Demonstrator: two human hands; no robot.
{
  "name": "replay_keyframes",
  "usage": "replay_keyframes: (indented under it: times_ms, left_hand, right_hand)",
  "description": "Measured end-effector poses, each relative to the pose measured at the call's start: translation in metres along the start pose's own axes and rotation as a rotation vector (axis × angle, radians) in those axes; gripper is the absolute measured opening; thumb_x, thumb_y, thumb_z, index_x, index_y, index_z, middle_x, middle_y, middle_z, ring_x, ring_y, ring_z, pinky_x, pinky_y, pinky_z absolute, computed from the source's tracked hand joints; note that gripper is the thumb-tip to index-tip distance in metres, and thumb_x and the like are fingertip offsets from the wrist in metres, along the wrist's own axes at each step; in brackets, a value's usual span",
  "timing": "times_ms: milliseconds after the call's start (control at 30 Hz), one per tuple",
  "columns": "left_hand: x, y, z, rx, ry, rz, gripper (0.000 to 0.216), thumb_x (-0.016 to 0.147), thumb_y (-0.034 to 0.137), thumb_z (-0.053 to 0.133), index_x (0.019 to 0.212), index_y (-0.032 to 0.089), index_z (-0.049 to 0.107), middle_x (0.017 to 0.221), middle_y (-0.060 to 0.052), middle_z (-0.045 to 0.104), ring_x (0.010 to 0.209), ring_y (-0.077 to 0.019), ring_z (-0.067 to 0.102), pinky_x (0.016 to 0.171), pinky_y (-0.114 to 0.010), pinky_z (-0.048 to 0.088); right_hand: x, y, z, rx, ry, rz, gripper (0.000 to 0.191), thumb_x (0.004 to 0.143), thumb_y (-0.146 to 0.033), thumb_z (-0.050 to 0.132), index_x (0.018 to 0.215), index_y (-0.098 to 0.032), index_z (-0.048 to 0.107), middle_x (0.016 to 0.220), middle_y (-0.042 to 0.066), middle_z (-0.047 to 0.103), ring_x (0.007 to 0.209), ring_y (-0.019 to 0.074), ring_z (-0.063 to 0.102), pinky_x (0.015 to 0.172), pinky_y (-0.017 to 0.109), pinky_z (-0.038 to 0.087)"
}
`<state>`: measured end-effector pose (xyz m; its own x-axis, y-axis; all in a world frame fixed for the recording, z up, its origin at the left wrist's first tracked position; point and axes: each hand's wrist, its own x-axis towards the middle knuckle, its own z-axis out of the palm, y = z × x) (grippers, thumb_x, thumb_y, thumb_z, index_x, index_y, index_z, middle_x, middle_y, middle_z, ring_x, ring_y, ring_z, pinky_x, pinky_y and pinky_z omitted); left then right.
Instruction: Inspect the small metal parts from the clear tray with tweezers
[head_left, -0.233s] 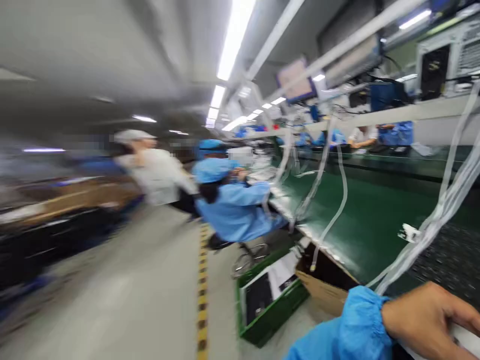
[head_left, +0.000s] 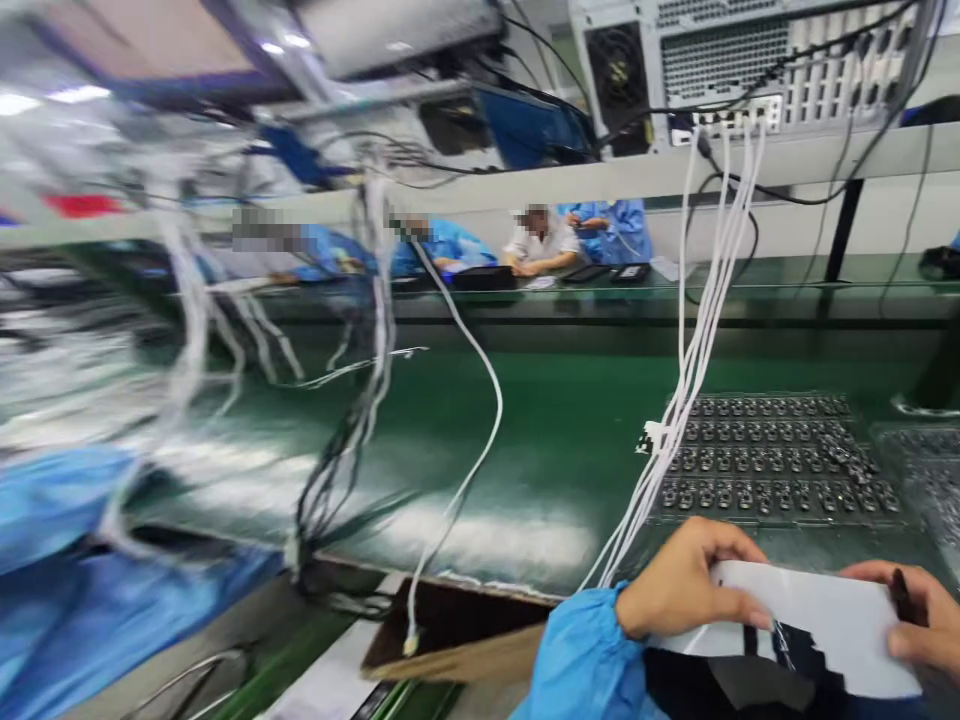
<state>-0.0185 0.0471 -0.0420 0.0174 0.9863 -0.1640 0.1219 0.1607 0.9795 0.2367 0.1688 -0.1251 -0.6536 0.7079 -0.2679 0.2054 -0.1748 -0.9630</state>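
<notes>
A: Head view: what have the hands got?
B: A white sheet (head_left: 817,615), lower right of the frame. The left hand (head_left: 686,590) pinches its left edge, fingers curled over the top, thumb underneath. The right hand (head_left: 919,615), cut by the right border, clamps the opposite edge with its fingers folded over it.
A: Anything else in the right hand?
B: A thin dark thing shows by its fingers; I cannot tell what it is.
A: And under the sheet?
B: A dark slab (head_left: 739,685) at the bottom edge, with the sheet lying against it. A blue sleeve (head_left: 585,650) covers the left wrist.
A: Around them?
B: Just above the hands, a dark tray (head_left: 772,460) of small parts rests on the green belt (head_left: 540,430). White cables (head_left: 701,350) hang from a computer (head_left: 750,60) at upper right and run down past the tray's left edge to near the left hand. Bottom centre, an open box (head_left: 457,650) sits below the belt's edge.
A: Others?
B: People (head_left: 540,245) sit across the belt, upper middle. The left of the frame is blurred.
</notes>
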Motion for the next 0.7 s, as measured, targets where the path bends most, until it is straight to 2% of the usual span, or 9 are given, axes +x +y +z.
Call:
replay_keyframes:
  times_ms: [67, 133, 267, 367, 433, 533, 633, 700]
  left_hand:
    - [0.007, -0.012, -0.006, 0.086, 0.015, -0.037, 0.041, 0.053, 0.036, 0.081, 0.083, 0.012, 0.068, 0.069, 0.0, 0.064, 0.059, -0.0113, 0.053, 0.054, -0.02, 0.04]
    - [0.01, -0.023, -0.01, 0.296, 0.055, -0.093, 0.033, 0.057, 0.029, 0.079, 0.085, 0.015, 0.068, 0.072, 0.0, 0.065, 0.063, -0.0133, 0.055, 0.057, -0.021, 0.041]
    - [0.014, -0.039, -0.015, 0.802, 0.163, -0.166, 0.029, 0.063, 0.025, 0.076, 0.091, 0.022, 0.069, 0.085, -0.001, 0.068, 0.081, -0.0218, 0.06, 0.072, -0.03, 0.043]
    - [0.016, -0.045, -0.016, 0.98, 0.159, -0.137, 0.033, 0.068, 0.028, 0.075, 0.099, 0.021, 0.066, 0.093, -0.004, 0.068, 0.09, -0.0253, 0.06, 0.079, -0.035, 0.044]
    - [0.013, -0.046, -0.015, 1.072, 0.176, -0.073, 0.037, 0.069, 0.026, 0.075, 0.103, 0.019, 0.063, 0.096, -0.006, 0.066, 0.092, -0.0262, 0.058, 0.081, -0.037, 0.044]
    - [0.002, -0.046, -0.005, 1.205, 0.3, 0.125, 0.029, 0.074, 0.018, 0.07, 0.102, 0.017, 0.061, 0.099, -0.007, 0.063, 0.094, -0.027, 0.055, 0.079, -0.041, 0.043]
    - [-0.01, -0.05, 0.013, 1.176, 0.394, 0.384, 0.008, 0.083, 0.013, 0.057, 0.09, 0.016, 0.06, 0.09, -0.005, 0.062, 0.088, -0.0226, 0.053, 0.072, -0.037, 0.042]
    - [-0.017, -0.058, 0.028, 1.104, 0.392, 0.475, 0.008, 0.087, 0.014, 0.052, 0.084, 0.016, 0.059, 0.083, -0.003, 0.06, 0.081, -0.0194, 0.052, 0.068, -0.034, 0.041]
  right_hand:
    - [0.002, -0.001, 0.003, 0.068, -0.05, 0.002, 0.055, 0.054, -0.049, 0.075, 0.098, -0.017, 0.065, 0.082, 0.007, 0.069, 0.071, 0.0248, 0.063, 0.06, 0.032, 0.048]
    - [0.009, -0.003, 0.007, 0.011, -0.039, 0.0, 0.044, 0.06, -0.038, 0.074, 0.096, -0.016, 0.064, 0.078, 0.005, 0.069, 0.07, 0.0219, 0.063, 0.062, 0.03, 0.047]
    - [0.027, 0.0, 0.017, -0.301, 0.137, -0.081, 0.036, 0.062, -0.03, 0.067, 0.094, -0.014, 0.064, 0.084, 0.007, 0.07, 0.079, 0.0249, 0.063, 0.071, 0.033, 0.048]
    - [0.034, 0.008, 0.022, -0.519, 0.221, -0.108, 0.034, 0.066, -0.029, 0.061, 0.098, -0.016, 0.065, 0.088, 0.008, 0.071, 0.087, 0.0278, 0.063, 0.079, 0.038, 0.047]
    - [0.035, 0.011, 0.024, -0.621, 0.241, -0.113, 0.034, 0.069, -0.03, 0.059, 0.1, -0.018, 0.065, 0.089, 0.008, 0.071, 0.09, 0.0286, 0.063, 0.082, 0.039, 0.047]
    - [0.033, 0.013, 0.022, -0.705, 0.232, -0.105, 0.036, 0.072, -0.031, 0.056, 0.104, -0.016, 0.064, 0.091, 0.01, 0.071, 0.09, 0.0288, 0.063, 0.083, 0.04, 0.047]
    - [0.031, 0.012, 0.018, -0.746, 0.235, -0.085, 0.039, 0.073, -0.031, 0.054, 0.108, -0.014, 0.062, 0.092, 0.011, 0.07, 0.087, 0.0289, 0.063, 0.081, 0.042, 0.046]
    - [0.03, 0.012, 0.016, -0.758, 0.242, -0.075, 0.04, 0.073, -0.031, 0.054, 0.109, -0.015, 0.061, 0.091, 0.01, 0.07, 0.084, 0.0283, 0.062, 0.079, 0.042, 0.047]
